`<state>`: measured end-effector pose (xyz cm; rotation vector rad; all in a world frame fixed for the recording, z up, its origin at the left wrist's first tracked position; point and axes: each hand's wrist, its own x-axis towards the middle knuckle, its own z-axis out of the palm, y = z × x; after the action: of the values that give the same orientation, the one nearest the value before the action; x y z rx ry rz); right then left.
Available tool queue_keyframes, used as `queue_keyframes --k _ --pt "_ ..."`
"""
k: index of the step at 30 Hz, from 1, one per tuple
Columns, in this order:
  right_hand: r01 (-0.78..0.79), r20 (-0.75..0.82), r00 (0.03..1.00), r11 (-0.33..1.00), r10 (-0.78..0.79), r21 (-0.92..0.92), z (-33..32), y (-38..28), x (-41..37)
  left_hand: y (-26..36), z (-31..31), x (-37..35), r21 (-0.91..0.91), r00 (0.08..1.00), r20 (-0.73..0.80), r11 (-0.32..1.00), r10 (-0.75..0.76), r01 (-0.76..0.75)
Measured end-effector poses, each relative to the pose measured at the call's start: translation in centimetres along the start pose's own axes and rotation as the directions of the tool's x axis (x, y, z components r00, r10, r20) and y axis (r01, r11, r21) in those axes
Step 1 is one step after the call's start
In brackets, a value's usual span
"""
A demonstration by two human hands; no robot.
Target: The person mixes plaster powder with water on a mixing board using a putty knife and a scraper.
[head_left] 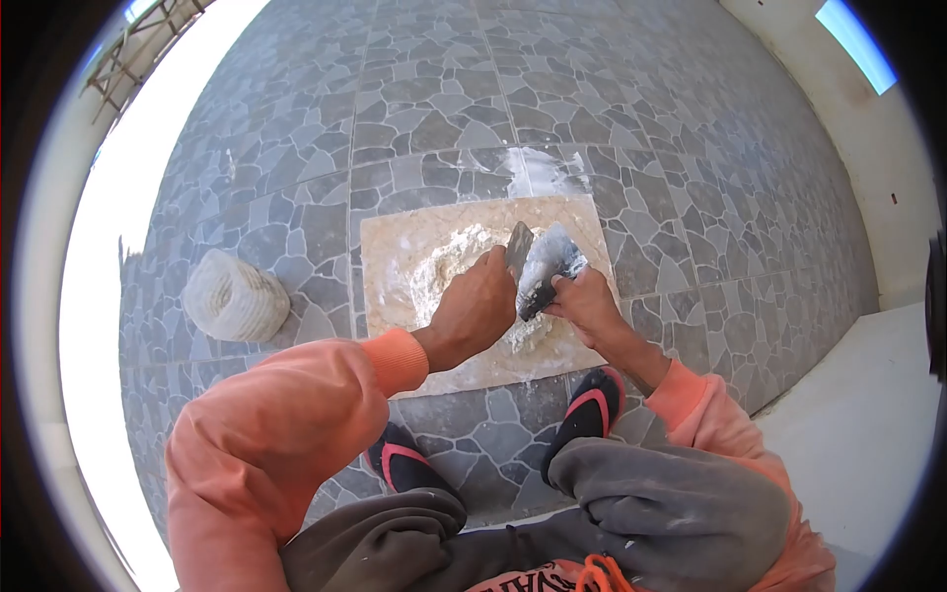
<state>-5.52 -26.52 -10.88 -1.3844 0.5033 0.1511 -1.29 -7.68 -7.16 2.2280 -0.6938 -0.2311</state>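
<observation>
- Wide putty knife (pixel 548 266), coated in white paste, is held just right of the frame's centre, blade slanting down to the left above a beige slab
- It is gripped at the lower end by the right hand (pixel 590 301), fingers closed around the handle
- A narrow scraper (pixel 519 247) is pressed against the wide blade's left edge, so that the two tools touch; its dark blade is seen pointing up
- The scraper is clasped in the left hand (pixel 475 308), which is clenched with its back turned to the camera; the handle is hidden inside the fist
- A heap of white paste (pixel 444 271) is spread on the slab, directly under and to the left of both hands
- The beige slab (pixel 390 247) is laid flat on a floor of grey stone-pattern tiles (pixel 444 118), at the middle of the frame
- A white smear (pixel 538 168) is seen on the tiles just above the slab's top edge
- Two black sandals with pink straps (pixel 592 409) are planted below the slab, one touching its lower right corner
- Orange sleeves (pixel 296 414) and grey trousers (pixel 681 513) fill the lower part of the frame
- A rounded white bundle (pixel 235 296) is set on the tiles at centre left, well apart from the slab
</observation>
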Motion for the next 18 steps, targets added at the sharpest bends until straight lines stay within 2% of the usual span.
queue_keyframes --k 4,5,8,11,16,18 --pt "0.009 0.019 1.0 0.999 -0.008 -0.04 1.9 0.6 0.6 0.7 0.9 0.1 -0.009 1.0 0.026 1.0 0.003 -0.003" --pt "0.017 -0.011 1.0 0.984 -0.019 -0.175 1.8 1.6 1.3 0.7 1.1 0.2 -0.011 1.0 0.022 1.0 0.006 -0.006" --pt "0.014 -0.017 1.0 0.88 -0.025 -0.474 2.4 -1.1 -0.4 1.2 1.6 0.4 -0.021 0.999 0.031 0.999 -0.025 0.025" --pt "0.188 -0.08 0.972 0.939 -0.219 -0.289 1.7 2.6 0.5 1.0 1.4 1.0 -0.001 0.997 0.047 0.998 -0.069 0.069" --pt "0.263 -0.056 0.948 0.875 -0.312 -0.407 1.4 2.7 0.0 -0.1 1.2 1.3 0.032 0.996 0.051 0.997 -0.078 0.076" --pt "0.213 -0.054 0.961 0.853 -0.27 -0.477 0.5 2.1 -0.1 -0.8 0.9 1.4 0.02 0.992 0.064 0.994 -0.113 0.112"
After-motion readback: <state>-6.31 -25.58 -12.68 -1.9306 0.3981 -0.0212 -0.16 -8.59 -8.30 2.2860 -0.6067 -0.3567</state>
